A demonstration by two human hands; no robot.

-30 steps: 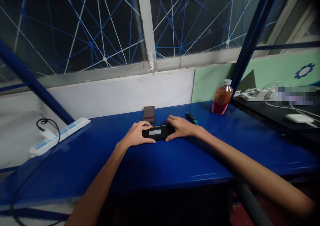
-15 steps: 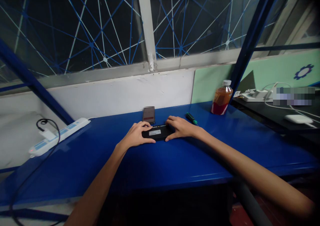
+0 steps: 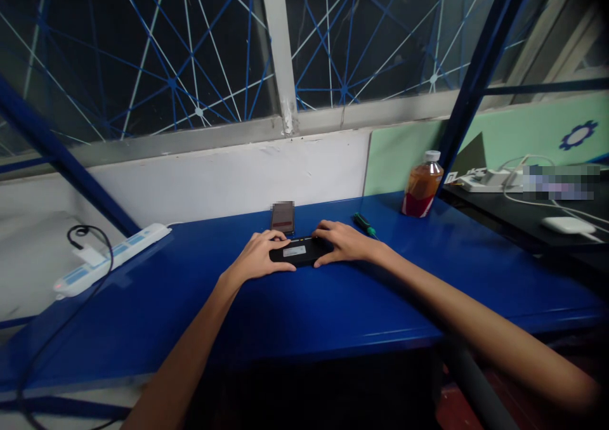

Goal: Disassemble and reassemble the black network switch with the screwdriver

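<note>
Blue tabletop (image 3: 309,309), black device (image 3: 311,250) in hands (image 3: 259,254) (image 3: 346,241), white wall (image 3: 228,179), windows (image 3: 209,52)

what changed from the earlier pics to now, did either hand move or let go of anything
Nothing visibly changed beyond a very slight shift of the whole view; nothing was taken hold of or let go. The left hand and right hand still grip opposite ends of the black device with a pale label. The phone, green screwdriver, and drink bottle stayed put.
</note>
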